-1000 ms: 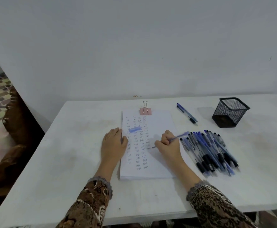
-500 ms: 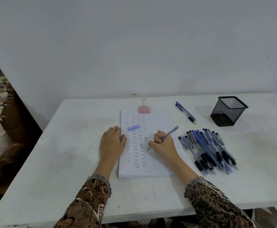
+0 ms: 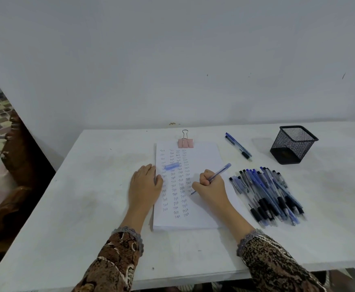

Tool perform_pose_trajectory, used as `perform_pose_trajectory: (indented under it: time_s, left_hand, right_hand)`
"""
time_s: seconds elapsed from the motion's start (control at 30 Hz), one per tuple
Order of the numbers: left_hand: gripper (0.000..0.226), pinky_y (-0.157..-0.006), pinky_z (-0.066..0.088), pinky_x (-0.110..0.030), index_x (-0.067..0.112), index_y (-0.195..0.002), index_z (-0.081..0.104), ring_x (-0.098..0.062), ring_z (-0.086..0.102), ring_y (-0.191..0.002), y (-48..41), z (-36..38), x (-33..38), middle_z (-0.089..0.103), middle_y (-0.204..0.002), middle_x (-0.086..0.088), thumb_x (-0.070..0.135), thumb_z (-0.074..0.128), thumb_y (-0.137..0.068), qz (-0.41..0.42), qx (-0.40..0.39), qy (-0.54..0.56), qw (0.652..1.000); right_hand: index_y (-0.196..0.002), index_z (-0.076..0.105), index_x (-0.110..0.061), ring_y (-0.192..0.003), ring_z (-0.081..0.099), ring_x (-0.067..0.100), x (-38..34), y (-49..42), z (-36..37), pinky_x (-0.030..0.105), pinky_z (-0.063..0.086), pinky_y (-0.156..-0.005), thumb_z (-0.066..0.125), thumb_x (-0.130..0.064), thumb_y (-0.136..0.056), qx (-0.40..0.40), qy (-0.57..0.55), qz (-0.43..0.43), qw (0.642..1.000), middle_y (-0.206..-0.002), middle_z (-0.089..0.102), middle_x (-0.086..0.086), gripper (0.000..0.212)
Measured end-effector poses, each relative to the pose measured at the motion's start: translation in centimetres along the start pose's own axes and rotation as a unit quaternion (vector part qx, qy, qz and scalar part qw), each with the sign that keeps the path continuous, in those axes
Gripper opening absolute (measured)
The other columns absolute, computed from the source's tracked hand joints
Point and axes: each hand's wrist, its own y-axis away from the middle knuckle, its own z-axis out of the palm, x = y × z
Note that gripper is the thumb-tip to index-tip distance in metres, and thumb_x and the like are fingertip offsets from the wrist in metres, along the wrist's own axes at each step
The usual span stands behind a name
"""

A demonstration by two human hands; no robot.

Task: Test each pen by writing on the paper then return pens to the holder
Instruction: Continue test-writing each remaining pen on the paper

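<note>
The right hand [image 3: 211,185] is gripping a slim blue pen [image 3: 218,174], fingers curled tight round its translucent barrel, and the tip is touching the paper [image 3: 204,157] at the end of a row of writing. The left hand [image 3: 146,184] is lying flat and open, holding nothing, palm down on the table [image 3: 92,186] with its fingertips pressing the sheet's left edge. The paper is a white stack of rectangular sheets, pinched at the top by a pink binder clip [image 3: 185,142] with wire handles. Small handwritten words are running down it in columns, each reading "Test". A pale blue pen cap [image 3: 171,166] is resting on the writing near the left hand. Right of the paper, a heap of pens [image 3: 267,194] with clear, blue and black barrels is lying fanned on the matt white tabletop. Two more pens [image 3: 238,146] are lying beyond them, near the black square wire-mesh holder [image 3: 292,144], which is standing upright and well apart from the hands
</note>
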Motion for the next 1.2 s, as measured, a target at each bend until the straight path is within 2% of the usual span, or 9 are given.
perform_pose_trajectory:
  time_s: [0.13, 0.3, 0.57, 0.77, 0.87, 1.0, 1.07, 1.1, 1.2]
  left_hand:
    - [0.041, -0.113, 0.021, -0.033, 0.005, -0.132, 0.047, -0.021, 0.035, -0.133, 0.1, -0.3, 0.2, 0.045, -0.141, -0.007, 0.022, 0.041, -0.095, 0.006, 0.011, 0.002, 1.000]
    - [0.044, -0.116, 0.018, -0.033, 0.008, -0.137, 0.043, -0.018, 0.030, -0.136, 0.1, -0.2, 0.1, 0.040, -0.145, -0.004, 0.025, 0.039, -0.096, 0.000, 0.002, 0.003, 1.000]
    - [0.044, -0.116, 0.020, -0.034, 0.008, -0.136, 0.044, -0.019, 0.032, -0.135, 0.2, -0.2, 0.1, 0.041, -0.144, -0.005, 0.024, 0.040, -0.096, -0.002, 0.001, 0.004, 1.000]
    - [0.036, -0.108, 0.026, -0.032, 0.004, -0.125, 0.052, -0.021, 0.042, -0.124, 0.3, -0.4, 0.4, 0.051, -0.133, -0.007, 0.020, 0.042, -0.095, 0.018, 0.024, -0.001, 1.000]
    - [0.042, -0.107, 0.028, -0.033, 0.003, -0.123, 0.054, -0.022, 0.044, -0.123, 0.3, -0.4, 0.3, 0.053, -0.131, -0.008, 0.027, 0.037, -0.093, 0.017, 0.028, 0.003, 0.999]
    - [0.039, -0.110, 0.024, -0.030, 0.004, -0.128, 0.050, -0.020, 0.040, -0.127, 0.4, -0.4, 0.3, 0.050, -0.135, -0.007, 0.022, 0.041, -0.095, 0.011, 0.023, 0.007, 1.000]
    - [0.039, -0.110, 0.023, -0.029, 0.005, -0.130, 0.048, -0.019, 0.039, -0.128, 0.3, -0.4, 0.4, 0.048, -0.137, -0.006, 0.021, 0.041, -0.095, 0.011, 0.025, 0.012, 1.000]
    - [0.040, -0.109, 0.023, -0.029, 0.005, -0.131, 0.047, -0.020, 0.039, -0.128, 0.3, -0.3, 0.4, 0.048, -0.137, -0.007, 0.021, 0.042, -0.095, 0.013, 0.027, 0.014, 0.999]
    - [0.041, -0.110, 0.026, -0.031, 0.007, -0.134, 0.045, -0.020, 0.036, -0.131, 0.2, -0.5, 0.4, 0.044, -0.140, -0.007, 0.020, 0.045, -0.095, 0.017, 0.053, 0.050, 0.997]
  right_hand:
    - [-0.049, 0.023, -0.021, -0.047, 0.022, 0.004, -0.1, 0.1, 0.0, 0.013, 0.021, -0.048, 0.054, 0.015, -0.069, -0.009, -0.004, 0.000, 1.000, -0.060, 0.023, -0.007, 0.052]
    - [-0.049, 0.022, -0.020, -0.046, 0.023, 0.004, 0.1, -0.1, -0.1, 0.012, 0.023, -0.048, 0.053, 0.015, -0.068, 0.021, 0.005, -0.004, 1.000, -0.059, 0.024, -0.007, 0.050]
    - [-0.051, 0.023, -0.020, -0.045, 0.023, 0.003, 0.3, -0.3, -0.1, 0.014, 0.021, -0.049, 0.054, 0.013, -0.069, 0.021, 0.008, 0.007, 1.000, -0.056, 0.025, -0.010, 0.049]
    - [-0.050, 0.021, -0.020, -0.045, 0.023, 0.004, 0.1, -0.3, -0.3, 0.011, 0.022, -0.047, 0.052, 0.014, -0.070, 0.016, 0.007, 0.001, 1.000, -0.058, 0.023, -0.007, 0.050]
    - [-0.050, 0.022, -0.019, -0.046, 0.024, 0.004, 0.2, -0.3, -0.3, 0.011, 0.023, -0.048, 0.054, 0.014, -0.069, 0.017, 0.005, -0.004, 1.000, -0.059, 0.024, -0.007, 0.050]
    - [-0.050, 0.023, -0.019, -0.047, 0.024, 0.003, 0.3, -0.3, -0.3, 0.011, 0.025, -0.050, 0.053, 0.015, -0.069, 0.024, 0.000, -0.007, 1.000, -0.059, 0.025, -0.007, 0.049]
    - [-0.048, 0.024, -0.023, -0.046, 0.023, 0.005, 0.3, -0.5, -0.4, 0.014, 0.024, -0.049, 0.050, 0.015, -0.071, 0.020, -0.044, 0.015, 0.999, -0.055, 0.025, -0.008, 0.052]
    - [-0.045, 0.024, -0.025, -0.044, 0.022, 0.007, 0.3, -0.6, -0.6, 0.016, 0.023, -0.046, 0.047, 0.017, -0.074, 0.018, -0.104, 0.040, 0.994, -0.051, 0.025, -0.008, 0.056]
    - [-0.042, 0.031, -0.026, -0.034, 0.023, 0.007, 0.4, -1.6, -1.9, 0.018, 0.016, -0.037, 0.044, 0.018, -0.082, 0.036, -0.318, 0.116, 0.940, -0.041, 0.027, -0.007, 0.061]
